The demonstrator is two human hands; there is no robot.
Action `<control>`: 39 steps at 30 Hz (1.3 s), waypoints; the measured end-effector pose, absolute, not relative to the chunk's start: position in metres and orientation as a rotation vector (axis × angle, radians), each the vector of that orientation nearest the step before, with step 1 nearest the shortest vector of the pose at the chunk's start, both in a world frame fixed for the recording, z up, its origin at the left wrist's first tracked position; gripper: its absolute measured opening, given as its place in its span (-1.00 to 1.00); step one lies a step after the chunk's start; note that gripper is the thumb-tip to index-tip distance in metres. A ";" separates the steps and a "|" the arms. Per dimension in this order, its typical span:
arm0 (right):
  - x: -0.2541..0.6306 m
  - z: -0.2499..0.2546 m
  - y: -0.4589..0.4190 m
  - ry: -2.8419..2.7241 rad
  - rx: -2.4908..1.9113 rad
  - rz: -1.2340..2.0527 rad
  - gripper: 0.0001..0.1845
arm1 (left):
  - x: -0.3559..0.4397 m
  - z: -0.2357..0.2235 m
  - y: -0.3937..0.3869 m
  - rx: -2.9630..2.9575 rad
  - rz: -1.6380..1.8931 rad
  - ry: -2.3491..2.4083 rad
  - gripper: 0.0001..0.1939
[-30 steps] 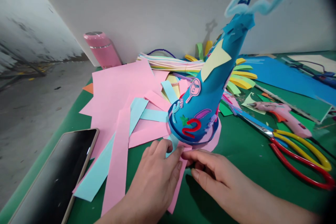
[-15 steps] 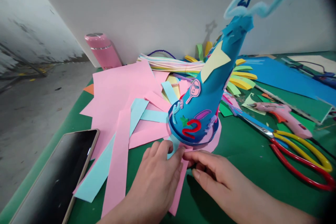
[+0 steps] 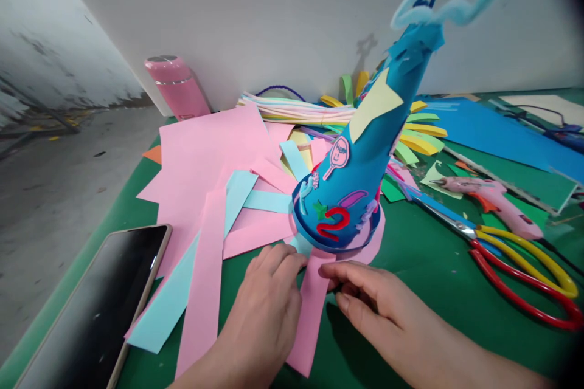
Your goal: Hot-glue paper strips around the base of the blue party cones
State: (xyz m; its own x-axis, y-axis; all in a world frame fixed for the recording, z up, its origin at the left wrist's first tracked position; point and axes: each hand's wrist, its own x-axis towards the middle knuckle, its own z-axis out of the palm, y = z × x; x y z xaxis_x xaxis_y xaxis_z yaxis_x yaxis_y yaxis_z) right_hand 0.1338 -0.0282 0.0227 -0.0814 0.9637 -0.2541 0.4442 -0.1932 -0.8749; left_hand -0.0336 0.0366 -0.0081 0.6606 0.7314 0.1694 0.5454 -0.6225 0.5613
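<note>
A tall blue paper cone hat (image 3: pixel 360 188) stands with its dark blue rim on a round pink paper piece. Decorations on it include a red figure 2, a green star and a pale yellow star. A pink paper strip (image 3: pixel 312 316) runs from beneath the rim toward me. My right hand (image 3: pixel 374 301) touches this strip's right edge with its index fingertip; the thumb is apart. Just left of the strip, my left hand (image 3: pixel 269 298) rests palm down, loosely bent fingers reaching a light blue strip (image 3: pixel 300 245); its thumb is hidden. Neither hand grips anything visible.
Pink and light blue strips, a large pink sheet (image 3: pixel 201 158) and a phone (image 3: pixel 95 304) lie left. A pink bottle (image 3: pixel 177 88) and a pipe cleaner bundle (image 3: pixel 292 110) stand and lie behind. Scissors (image 3: pixel 515 261) and a pink glue gun (image 3: pixel 497 197) lie right.
My left hand has moved off the pink strip, slightly to the left, uncovering most of it. The strip's near end has shifted a little left. My right hand stays nearly in place.
</note>
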 end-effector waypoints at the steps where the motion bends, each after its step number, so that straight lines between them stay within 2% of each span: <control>1: 0.134 0.023 -0.028 -1.528 -1.653 1.241 -0.66 | -0.034 -0.008 0.036 2.398 0.530 0.996 -0.69; 23: 0.134 0.025 -0.031 -1.538 -1.693 1.191 -0.66 | -0.033 -0.007 0.035 2.494 0.440 1.009 -0.62; 39: 0.134 0.023 -0.030 -1.498 -1.623 1.207 -0.62 | -0.029 -0.001 0.035 2.638 0.213 1.012 -0.57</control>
State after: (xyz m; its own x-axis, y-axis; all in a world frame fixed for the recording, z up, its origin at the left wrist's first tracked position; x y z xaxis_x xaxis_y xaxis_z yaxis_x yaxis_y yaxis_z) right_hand 0.1340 -0.0303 0.0228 -0.0581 0.9755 -0.2124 0.4148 -0.1699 -0.8939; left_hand -0.0288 0.0350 -0.0015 0.7399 0.6721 0.0282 0.6267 -0.7038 0.3346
